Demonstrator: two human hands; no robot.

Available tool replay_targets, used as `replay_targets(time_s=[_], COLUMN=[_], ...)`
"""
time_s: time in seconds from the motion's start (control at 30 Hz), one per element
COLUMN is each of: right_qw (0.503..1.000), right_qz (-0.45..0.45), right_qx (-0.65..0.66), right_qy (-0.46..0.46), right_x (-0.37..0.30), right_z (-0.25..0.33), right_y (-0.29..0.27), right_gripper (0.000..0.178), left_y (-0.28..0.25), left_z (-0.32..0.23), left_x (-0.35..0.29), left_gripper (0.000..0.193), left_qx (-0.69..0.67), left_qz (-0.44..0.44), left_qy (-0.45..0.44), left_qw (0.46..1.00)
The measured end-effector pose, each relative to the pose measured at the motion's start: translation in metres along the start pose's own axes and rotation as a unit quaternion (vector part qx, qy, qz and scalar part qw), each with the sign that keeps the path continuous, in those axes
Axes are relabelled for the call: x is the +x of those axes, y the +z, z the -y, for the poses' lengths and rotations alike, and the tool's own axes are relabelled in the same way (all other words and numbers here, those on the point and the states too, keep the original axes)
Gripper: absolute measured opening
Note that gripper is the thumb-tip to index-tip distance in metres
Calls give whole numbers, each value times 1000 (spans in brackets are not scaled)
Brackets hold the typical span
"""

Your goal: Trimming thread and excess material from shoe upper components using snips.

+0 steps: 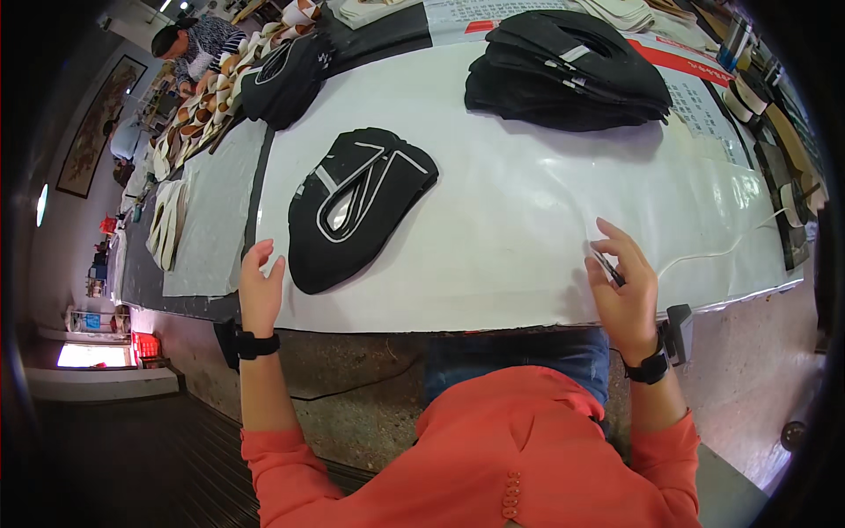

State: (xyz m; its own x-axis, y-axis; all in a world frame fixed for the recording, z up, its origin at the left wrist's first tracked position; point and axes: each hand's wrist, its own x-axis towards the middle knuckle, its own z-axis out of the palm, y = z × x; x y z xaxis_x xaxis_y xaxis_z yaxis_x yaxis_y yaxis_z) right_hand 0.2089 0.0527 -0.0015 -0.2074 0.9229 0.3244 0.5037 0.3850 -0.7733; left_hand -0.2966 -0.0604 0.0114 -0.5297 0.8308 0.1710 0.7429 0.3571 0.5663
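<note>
A single black fabric shoe upper (pixel 392 224), with pale lines around its slit opening, lies flat on the white-covered table (pixel 493 273). Just left of its lower end is my left hand (pixel 261 286), fingers and thumb apart and nothing in them. My right hand (pixel 629 295) hovers at the table's near edge, well to the right of the upper. Its fingers curl around a small dark pointed tool (pixel 609 267), whose kind is hard to make out. Each wrist wears a black band with a small device.
A thick stack of black uppers (pixel 563 79) sits at the far right, and a smaller black pile (pixel 286 84) at the far left. White cord (pixel 726 253) trails from a spool (pixel 792 207) at the right edge. Brown and white pieces (pixel 198 114) heap up near another person (pixel 198 53).
</note>
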Motion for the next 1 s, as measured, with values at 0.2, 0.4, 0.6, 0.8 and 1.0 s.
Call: replay_targets(time_s=[0.2,0.4,0.6,0.8,1.0], right_qw=[996,996,995,991,989], right_qz=[-10,-34,-51,-92,-117], right_qx=[44,65,80,95,84], right_qy=[71,48,18,-14,-29], right_x=[1,-7,-9,-11,-11], right_z=[-3,-19,-19,-27,-27], right_y=[-2,0,5,13,11], right_gripper=[21,19,19,22,20], left_y=[5,27,53,110,182], left_z=[-66,-155,-248,-333,-397], left_x=[8,28,43,55,67], left_gripper=[28,24,22,17,21], left_qx=[31,89,97,28,35], left_qz=[24,9,-5,-22,14], left_qy=[68,266,403,486,493], left_qw=[997,960,910,873,869])
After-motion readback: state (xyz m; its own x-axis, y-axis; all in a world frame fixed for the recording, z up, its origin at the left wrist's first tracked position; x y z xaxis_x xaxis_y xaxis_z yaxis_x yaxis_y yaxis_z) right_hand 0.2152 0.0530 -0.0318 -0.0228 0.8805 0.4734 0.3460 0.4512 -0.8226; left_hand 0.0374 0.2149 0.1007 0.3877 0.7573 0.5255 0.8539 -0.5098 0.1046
